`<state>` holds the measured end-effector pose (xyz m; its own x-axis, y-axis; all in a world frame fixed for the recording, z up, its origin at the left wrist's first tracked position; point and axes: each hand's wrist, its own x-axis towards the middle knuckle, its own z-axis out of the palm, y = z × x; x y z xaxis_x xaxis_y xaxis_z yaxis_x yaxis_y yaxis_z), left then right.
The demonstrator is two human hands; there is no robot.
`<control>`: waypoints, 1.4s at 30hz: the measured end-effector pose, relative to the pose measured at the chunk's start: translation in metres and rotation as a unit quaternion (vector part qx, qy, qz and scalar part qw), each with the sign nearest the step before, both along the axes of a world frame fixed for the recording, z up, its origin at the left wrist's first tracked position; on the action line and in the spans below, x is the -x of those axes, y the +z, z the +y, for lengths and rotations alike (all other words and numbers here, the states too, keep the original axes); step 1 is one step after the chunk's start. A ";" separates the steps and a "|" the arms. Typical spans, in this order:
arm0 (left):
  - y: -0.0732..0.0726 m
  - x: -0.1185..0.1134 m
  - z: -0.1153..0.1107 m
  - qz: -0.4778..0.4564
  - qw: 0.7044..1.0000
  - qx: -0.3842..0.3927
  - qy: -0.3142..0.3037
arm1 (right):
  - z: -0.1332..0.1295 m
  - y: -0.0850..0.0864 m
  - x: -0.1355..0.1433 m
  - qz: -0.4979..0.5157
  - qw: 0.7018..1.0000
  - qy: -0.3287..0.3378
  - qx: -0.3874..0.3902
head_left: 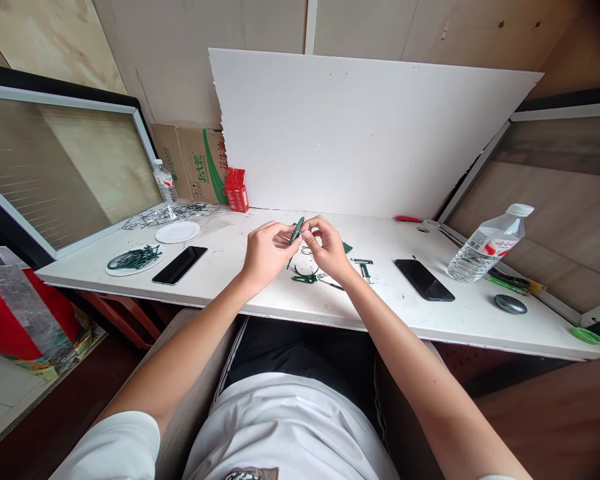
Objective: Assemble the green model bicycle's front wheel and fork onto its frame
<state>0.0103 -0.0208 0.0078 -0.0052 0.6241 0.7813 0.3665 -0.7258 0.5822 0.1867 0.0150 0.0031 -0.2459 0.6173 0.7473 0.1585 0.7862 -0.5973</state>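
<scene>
Head view puts the dark green piece (297, 231) in front of me, raised above the middle of the white table (220, 285), between my two hands. My left hand (266, 252) has thumb and fingers closed around its left side; my right hand (327, 245) has thumb and forefinger brought together at its right side, but I cannot tell whether they pinch the piece itself or something tiny beside it. I judge it light, stiff and probably plastic, smooth enough to slide under a careless squeeze, with any thin detail likely to snap. I would hold it by its rim, lightly, fingertips off the face. On the tabletop just below and nearer lie loose green parts (305, 277), which look as slight and breakable.
</scene>
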 end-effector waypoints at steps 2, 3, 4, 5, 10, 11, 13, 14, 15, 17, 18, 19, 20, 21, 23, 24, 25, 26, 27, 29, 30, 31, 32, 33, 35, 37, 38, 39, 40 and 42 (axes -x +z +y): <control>0.000 0.000 0.000 0.007 1.000 -0.002 0.001 | 0.001 0.000 -0.002 -0.005 1.000 0.002 -0.001; 0.000 0.000 -0.001 0.011 1.000 -0.003 0.001 | 0.002 0.001 -0.003 -0.009 1.000 0.004 -0.002; 0.001 0.000 -0.001 0.014 1.000 -0.005 0.000 | 0.002 0.001 -0.004 -0.013 1.000 0.005 -0.003; 0.001 0.000 -0.001 0.016 1.000 -0.006 -0.001 | 0.002 0.002 -0.005 -0.018 1.000 0.006 -0.005; 0.002 0.000 -0.002 0.016 1.000 -0.006 -0.007 | -0.001 0.005 -0.007 -0.033 0.999 0.003 -0.013; 0.002 0.000 -0.002 0.017 1.000 -0.007 -0.007 | -0.002 0.006 -0.007 -0.033 0.999 0.005 -0.013; 0.002 0.001 -0.002 0.019 1.000 -0.009 -0.006 | -0.002 0.007 -0.008 -0.031 0.999 0.008 -0.007; 0.002 0.001 -0.002 0.020 1.000 -0.009 -0.005 | -0.002 0.007 -0.008 -0.029 1.000 0.011 -0.001; 0.001 0.001 -0.002 0.022 1.000 -0.010 -0.005 | -0.002 0.007 -0.008 -0.027 0.999 0.016 0.008; 0.001 0.001 -0.002 0.026 1.000 -0.011 -0.006 | 0.000 0.007 -0.008 -0.020 0.999 0.028 0.026; 0.001 0.001 -0.002 0.027 1.000 -0.013 -0.005 | 0.001 0.007 -0.008 -0.016 0.999 0.034 0.033; 0.001 0.001 -0.002 0.028 0.999 -0.015 -0.005 | 0.002 0.006 -0.008 -0.012 0.999 0.037 0.038; 0.001 0.001 -0.002 0.029 0.999 -0.017 -0.004 | 0.002 0.006 -0.008 -0.010 0.999 0.036 0.040; 0.001 0.001 -0.002 0.030 0.999 -0.019 -0.002 | 0.003 0.006 -0.008 -0.009 0.999 0.032 0.039; 0.000 0.001 -0.001 0.032 0.999 -0.019 0.002 | 0.002 0.005 -0.007 -0.016 0.999 0.018 0.031; 0.000 0.001 -0.001 0.033 0.999 -0.018 0.003 | 0.002 0.005 -0.007 -0.021 0.999 0.010 0.026; 0.000 0.001 -0.001 0.034 0.999 -0.017 0.005 | 0.001 0.005 -0.006 -0.028 0.999 0.003 0.019; 0.000 0.001 0.000 0.034 0.999 -0.017 0.007 | 0.000 0.005 -0.006 -0.034 0.999 -0.004 0.012; -0.001 0.001 0.000 0.034 0.999 -0.018 0.008 | 0.000 0.005 -0.005 -0.039 0.999 -0.009 0.003; -0.001 0.001 0.000 0.031 0.999 -0.020 0.012 | -0.002 0.004 -0.004 -0.045 0.999 -0.016 -0.016; 0.000 0.001 0.000 0.028 0.999 -0.020 0.014 | -0.004 0.004 -0.003 -0.046 0.999 -0.016 -0.025; 0.000 0.001 -0.001 0.024 0.999 -0.020 0.014 | -0.005 0.003 -0.003 -0.045 0.998 -0.013 -0.030; 0.000 0.000 -0.001 0.021 0.999 -0.020 0.014 | -0.006 0.003 -0.003 -0.044 0.999 -0.008 -0.031; 0.001 0.000 -0.002 0.019 1.000 -0.019 0.014 | -0.007 0.004 -0.002 -0.041 0.999 -0.001 -0.028; 0.002 0.000 -0.003 0.017 1.000 -0.017 0.011 | -0.008 0.004 -0.003 -0.034 0.999 0.012 -0.012; 0.002 0.000 -0.003 0.018 1.000 -0.017 0.010 | -0.008 0.005 -0.003 -0.025 0.999 0.020 0.001; 0.002 0.000 -0.003 0.019 1.000 -0.019 0.009 | -0.008 0.005 -0.003 -0.021 1.000 0.022 0.005; 0.002 0.000 -0.003 0.021 0.999 -0.023 0.010 | -0.007 0.006 -0.003 -0.017 1.000 0.023 0.009; 0.002 0.000 -0.003 0.025 0.999 -0.027 0.012 | -0.007 0.006 -0.003 -0.013 1.000 0.024 0.012; 0.002 0.000 -0.003 0.036 0.998 -0.036 0.020 | -0.006 0.006 -0.003 -0.007 1.000 0.024 0.019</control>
